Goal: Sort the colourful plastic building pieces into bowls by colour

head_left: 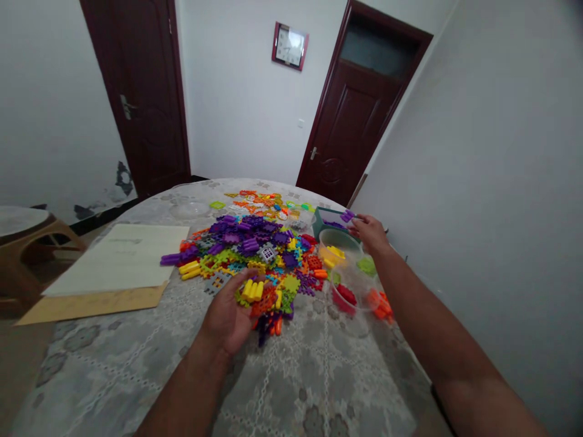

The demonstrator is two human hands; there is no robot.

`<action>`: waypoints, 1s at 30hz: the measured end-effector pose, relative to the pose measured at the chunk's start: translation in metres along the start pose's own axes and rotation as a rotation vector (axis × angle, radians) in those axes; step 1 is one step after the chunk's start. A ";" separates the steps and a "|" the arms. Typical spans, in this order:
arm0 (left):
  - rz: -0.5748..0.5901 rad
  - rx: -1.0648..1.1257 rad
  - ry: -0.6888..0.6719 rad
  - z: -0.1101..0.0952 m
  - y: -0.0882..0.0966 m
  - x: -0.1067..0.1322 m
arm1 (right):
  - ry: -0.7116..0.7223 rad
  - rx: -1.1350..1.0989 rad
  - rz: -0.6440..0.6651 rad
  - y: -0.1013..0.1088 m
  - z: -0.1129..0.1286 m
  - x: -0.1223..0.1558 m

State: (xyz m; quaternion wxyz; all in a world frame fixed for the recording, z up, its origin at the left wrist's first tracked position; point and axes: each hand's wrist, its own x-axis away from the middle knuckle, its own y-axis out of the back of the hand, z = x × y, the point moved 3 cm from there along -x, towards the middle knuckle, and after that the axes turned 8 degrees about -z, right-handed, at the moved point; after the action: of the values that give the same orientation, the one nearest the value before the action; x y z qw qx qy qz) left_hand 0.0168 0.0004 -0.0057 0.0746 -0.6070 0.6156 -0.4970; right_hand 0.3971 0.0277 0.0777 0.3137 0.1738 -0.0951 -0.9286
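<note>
right forearm [455,355] foremost: right hand [370,233] pinches purple piece [347,216]; left hand [230,317], half-curled, could drop yellow piece [252,291] through loose hold.

1. Left hand [230,315] over the counter's [291,388] middle, palm turned up and inward, fingers loosely curled
2. Right forearm [437,331] stretched along the counter's right side
3. Right hand [371,233] above its far right part, fingertips pinched

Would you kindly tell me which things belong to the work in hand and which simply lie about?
Likely belonging: yellow piece at the left hand; purple piece in the right hand; piled pieces; green box; clear tubs.
Likely lying about: white sheet; brown sheet.
</note>
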 end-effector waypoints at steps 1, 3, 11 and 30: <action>0.002 -0.003 0.002 0.000 0.000 0.000 | 0.011 0.000 -0.024 0.001 0.000 0.000; 0.013 -0.003 0.005 0.000 0.000 0.001 | 0.030 0.009 -0.016 0.000 0.000 0.017; 0.068 -0.029 0.001 0.004 -0.002 0.000 | 0.744 0.145 0.642 -0.043 0.022 0.225; 0.113 -0.216 -0.011 0.008 -0.004 0.002 | 0.210 -0.138 0.266 0.022 -0.001 0.230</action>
State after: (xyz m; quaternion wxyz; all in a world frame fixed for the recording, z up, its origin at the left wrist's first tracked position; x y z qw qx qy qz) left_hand 0.0248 -0.0046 -0.0060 0.0399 -0.5784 0.6985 -0.4195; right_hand 0.2387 -0.1308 0.0227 0.4529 0.2338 -0.0201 -0.8601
